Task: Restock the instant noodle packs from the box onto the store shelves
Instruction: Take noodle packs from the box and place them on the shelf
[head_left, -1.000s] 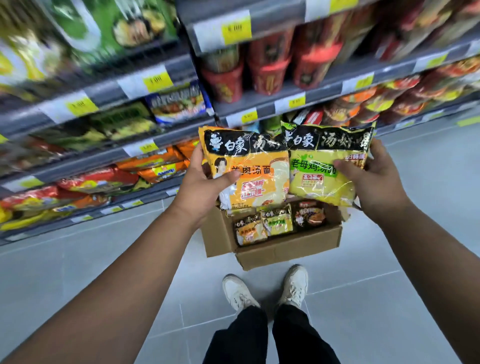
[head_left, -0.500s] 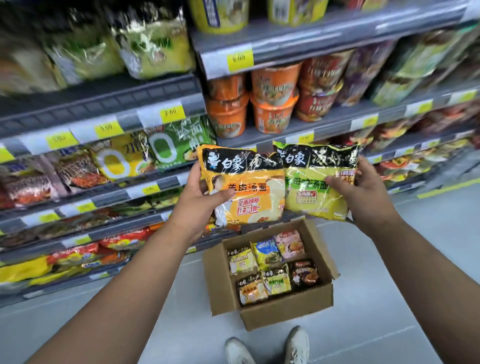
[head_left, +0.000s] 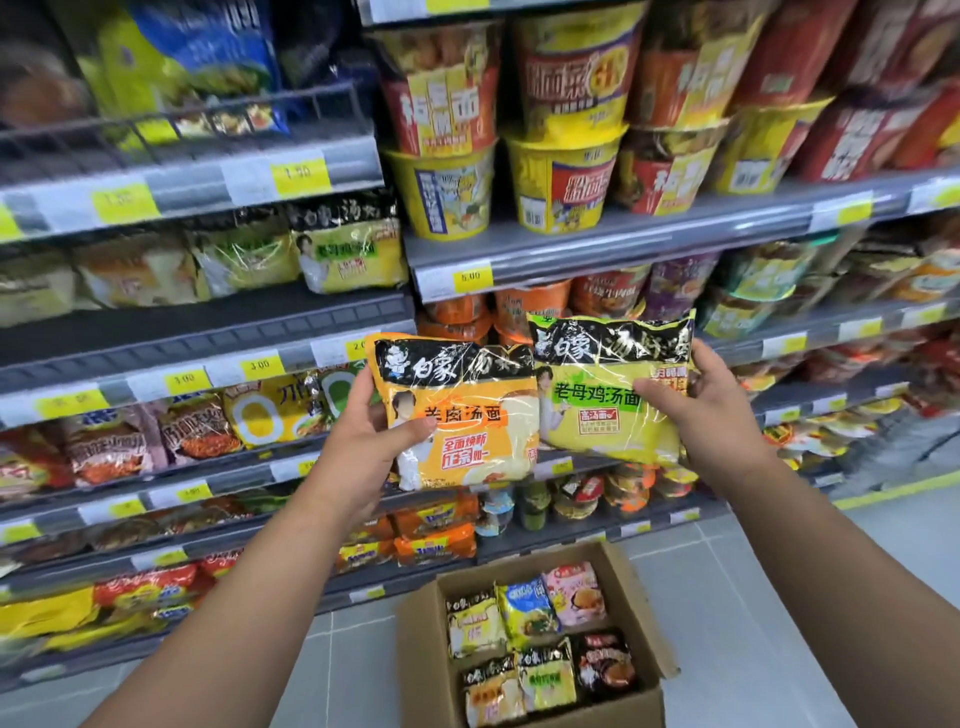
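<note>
My left hand (head_left: 370, 448) grips an orange noodle pack (head_left: 467, 421) by its left edge. My right hand (head_left: 711, 410) grips a yellow-green noodle pack (head_left: 597, 410) by its right edge. Both packs are held upright, side by side, in front of the shelves at mid height. Below them on the floor stands an open cardboard box (head_left: 421, 660) with several more noodle packs inside. On the upper left shelf (head_left: 208, 322) lie matching yellow-green and orange packs (head_left: 348, 249).
Cup noodles (head_left: 561, 171) fill the upper right shelves. Bagged noodles (head_left: 192, 426) line the left shelves, with yellow price tags along each shelf edge. Grey tiled floor (head_left: 753, 597) surrounds the box.
Both hands have raised the two packs higher in front of the shelves. My view has tilted upward, so the box now sits lower in the frame and my shoes are out of sight.
</note>
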